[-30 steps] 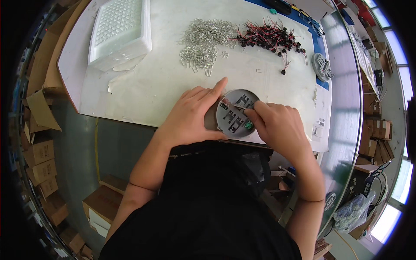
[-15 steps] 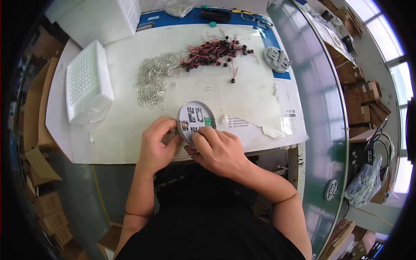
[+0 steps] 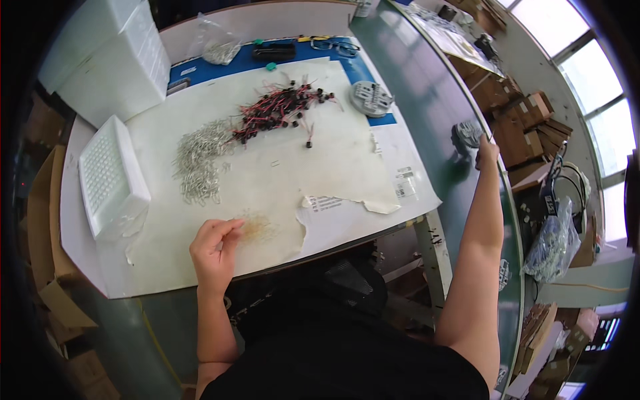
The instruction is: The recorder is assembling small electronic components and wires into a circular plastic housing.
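Note:
My right hand [image 3: 488, 153] reaches far out to the right, its fingers closed at the edge of a round grey plastic housing [image 3: 468, 134] over the glossy green surface. A dark reflection shows beneath the housing. Over the front of the white work sheet, my left hand [image 3: 217, 248] has thumb and fingertips pinched together; whatever is between them, if anything, is hidden. Beyond it lie a heap of small clear-silvery pieces [image 3: 200, 160] and a pile of small black parts with red wires [image 3: 280, 110]. Another round grey housing [image 3: 371, 99] sits at the table's far right.
A white foam tray [image 3: 113, 177] stands at left, with stacked white foam boxes [image 3: 117, 57] behind. Glasses [image 3: 335, 46], a black case [image 3: 274, 51] and a plastic bag [image 3: 221, 52] line the back. The green surface [image 3: 427, 100] runs along the right. Torn sheet edge [image 3: 353, 203] in front.
The round grey housing has gone from between both hands at the table's front to the green surface at right, with my right hand. My left hand has let go of it and pinches alone. The view has shifted.

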`<action>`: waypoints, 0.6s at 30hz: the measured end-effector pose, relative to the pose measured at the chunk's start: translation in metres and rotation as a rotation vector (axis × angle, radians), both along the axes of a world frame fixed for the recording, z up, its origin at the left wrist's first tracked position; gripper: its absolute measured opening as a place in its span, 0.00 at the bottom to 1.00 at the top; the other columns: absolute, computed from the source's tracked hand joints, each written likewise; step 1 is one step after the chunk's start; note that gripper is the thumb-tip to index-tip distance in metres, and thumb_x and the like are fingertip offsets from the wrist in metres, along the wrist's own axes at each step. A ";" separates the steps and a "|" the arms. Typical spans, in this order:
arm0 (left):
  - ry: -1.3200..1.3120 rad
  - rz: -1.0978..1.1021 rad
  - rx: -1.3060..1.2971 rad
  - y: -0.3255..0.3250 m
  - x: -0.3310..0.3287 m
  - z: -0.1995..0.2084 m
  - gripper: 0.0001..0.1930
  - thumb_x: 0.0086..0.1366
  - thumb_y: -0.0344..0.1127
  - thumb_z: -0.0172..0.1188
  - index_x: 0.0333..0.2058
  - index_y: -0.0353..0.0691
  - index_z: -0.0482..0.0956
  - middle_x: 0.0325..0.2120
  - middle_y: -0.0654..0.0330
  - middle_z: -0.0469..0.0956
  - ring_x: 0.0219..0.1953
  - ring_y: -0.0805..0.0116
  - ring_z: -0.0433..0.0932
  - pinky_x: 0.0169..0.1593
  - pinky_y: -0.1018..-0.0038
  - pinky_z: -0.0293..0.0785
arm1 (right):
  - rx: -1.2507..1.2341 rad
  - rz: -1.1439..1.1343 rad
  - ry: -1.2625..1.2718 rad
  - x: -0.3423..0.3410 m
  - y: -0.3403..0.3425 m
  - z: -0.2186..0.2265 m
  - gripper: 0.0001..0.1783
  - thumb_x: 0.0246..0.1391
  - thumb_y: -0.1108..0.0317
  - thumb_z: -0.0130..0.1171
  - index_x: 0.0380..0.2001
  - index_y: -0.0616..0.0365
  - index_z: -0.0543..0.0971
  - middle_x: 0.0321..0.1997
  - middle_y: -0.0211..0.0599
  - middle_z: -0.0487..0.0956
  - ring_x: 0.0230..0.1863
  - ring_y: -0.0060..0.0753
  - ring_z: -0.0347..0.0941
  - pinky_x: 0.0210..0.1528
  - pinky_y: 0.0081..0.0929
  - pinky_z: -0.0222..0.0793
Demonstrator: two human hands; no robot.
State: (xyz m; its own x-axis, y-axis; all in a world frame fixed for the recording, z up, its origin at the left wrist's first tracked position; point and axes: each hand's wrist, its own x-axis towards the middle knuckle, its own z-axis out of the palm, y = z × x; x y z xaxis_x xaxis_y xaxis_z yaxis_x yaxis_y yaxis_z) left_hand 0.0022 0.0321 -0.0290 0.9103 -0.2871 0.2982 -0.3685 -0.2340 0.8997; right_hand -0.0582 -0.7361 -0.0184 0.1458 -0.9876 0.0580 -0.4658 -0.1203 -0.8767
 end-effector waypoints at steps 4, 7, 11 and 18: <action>-0.209 0.036 0.106 -0.028 0.003 0.024 0.09 0.67 0.24 0.71 0.46 0.35 0.88 0.37 0.57 0.82 0.37 0.67 0.81 0.41 0.75 0.78 | -0.939 -0.512 0.384 -0.019 -0.047 -0.040 0.24 0.65 0.51 0.67 0.40 0.66 0.86 0.29 0.42 0.83 0.28 0.37 0.77 0.32 0.35 0.74; -0.182 0.071 0.149 -0.017 -0.003 0.020 0.09 0.67 0.24 0.71 0.45 0.34 0.88 0.37 0.57 0.82 0.38 0.66 0.82 0.43 0.73 0.79 | -0.430 0.286 0.190 0.069 0.109 0.006 0.24 0.63 0.49 0.63 0.42 0.63 0.89 0.37 0.51 0.89 0.41 0.48 0.87 0.48 0.45 0.79; -0.095 0.035 0.141 -0.008 -0.002 0.014 0.09 0.67 0.24 0.70 0.45 0.34 0.88 0.39 0.56 0.83 0.40 0.64 0.83 0.44 0.72 0.79 | -0.146 0.718 0.512 0.138 0.243 0.053 0.28 0.63 0.42 0.63 0.35 0.61 0.90 0.34 0.50 0.89 0.42 0.50 0.88 0.48 0.46 0.81; -0.108 0.037 0.131 -0.009 -0.004 0.015 0.14 0.65 0.27 0.72 0.49 0.35 0.87 0.44 0.53 0.84 0.45 0.59 0.84 0.49 0.68 0.80 | -0.449 0.594 0.530 0.171 0.255 0.036 0.25 0.61 0.47 0.62 0.36 0.61 0.89 0.42 0.57 0.88 0.49 0.59 0.86 0.51 0.51 0.80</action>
State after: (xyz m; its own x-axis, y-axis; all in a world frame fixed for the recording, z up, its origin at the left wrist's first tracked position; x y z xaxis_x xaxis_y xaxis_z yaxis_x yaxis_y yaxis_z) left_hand -0.0017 0.0226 -0.0137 0.8857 -0.2968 0.3570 -0.4503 -0.3624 0.8160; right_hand 0.1130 -0.4807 0.0176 0.7399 -0.6425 0.1995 -0.5466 -0.7470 -0.3783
